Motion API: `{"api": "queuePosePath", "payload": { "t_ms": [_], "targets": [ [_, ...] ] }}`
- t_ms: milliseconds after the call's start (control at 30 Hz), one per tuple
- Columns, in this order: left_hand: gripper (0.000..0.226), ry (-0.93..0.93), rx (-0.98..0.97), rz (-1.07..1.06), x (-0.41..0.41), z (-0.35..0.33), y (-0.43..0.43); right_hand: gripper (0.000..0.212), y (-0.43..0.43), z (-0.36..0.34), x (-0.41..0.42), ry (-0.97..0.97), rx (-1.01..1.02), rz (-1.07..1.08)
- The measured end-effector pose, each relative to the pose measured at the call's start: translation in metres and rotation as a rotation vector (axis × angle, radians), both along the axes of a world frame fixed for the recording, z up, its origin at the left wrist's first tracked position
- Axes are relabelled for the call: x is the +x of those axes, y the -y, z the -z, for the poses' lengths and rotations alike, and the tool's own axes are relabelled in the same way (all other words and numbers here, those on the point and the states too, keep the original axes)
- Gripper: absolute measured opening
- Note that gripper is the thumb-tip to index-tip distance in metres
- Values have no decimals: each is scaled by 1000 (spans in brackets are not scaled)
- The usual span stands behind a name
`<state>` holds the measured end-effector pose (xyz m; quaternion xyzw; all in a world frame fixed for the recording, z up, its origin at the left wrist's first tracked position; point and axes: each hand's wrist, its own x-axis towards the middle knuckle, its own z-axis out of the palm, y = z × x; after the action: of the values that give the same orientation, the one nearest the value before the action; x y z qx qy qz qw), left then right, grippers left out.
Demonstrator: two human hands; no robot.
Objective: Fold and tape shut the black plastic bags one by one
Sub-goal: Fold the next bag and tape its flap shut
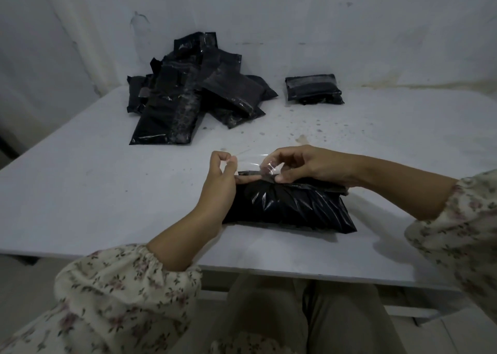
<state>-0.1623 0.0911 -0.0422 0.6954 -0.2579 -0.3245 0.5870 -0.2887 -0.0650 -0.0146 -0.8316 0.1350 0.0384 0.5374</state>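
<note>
A stuffed black plastic bag point(290, 208) lies on the white table point(107, 192) right in front of me, its top edge folded over. A strip of clear tape point(255, 159) stretches between my hands just above that fold. My left hand point(223, 173) pinches the strip's left end between thumb and forefinger, with another finger lying on the fold. My right hand point(301, 165) pinches the right end of the strip and rests on the bag's folded edge.
A heap of several black bags point(188, 95) lies at the back left of the table. One taped, folded black bag point(313, 88) sits alone at the back right. A white wall stands behind. My knees are under the near table edge.
</note>
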Motion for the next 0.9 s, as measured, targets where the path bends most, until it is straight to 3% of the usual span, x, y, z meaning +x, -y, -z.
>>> {"api": "queuePosePath", "payload": {
  "t_ms": [400,567,633,767,900],
  "targets": [
    [15,57,-30,-108,-3,12,4,34,-17,-14,5,-128,-114,114],
    [13,85,-56,-136,-8,16,4,89,-23,-10,5,-67,-170,246],
    [14,86,-72,-156,-9,17,4,85,-29,-3,-1,8,-338,303],
    [15,79,-100,-192,-14,20,6,62,-51,14,-19,315,-1029,300],
    [11,62,-103,-208,-16,18,16,51,-37,25,-22,431,-1361,191]
  ]
}}
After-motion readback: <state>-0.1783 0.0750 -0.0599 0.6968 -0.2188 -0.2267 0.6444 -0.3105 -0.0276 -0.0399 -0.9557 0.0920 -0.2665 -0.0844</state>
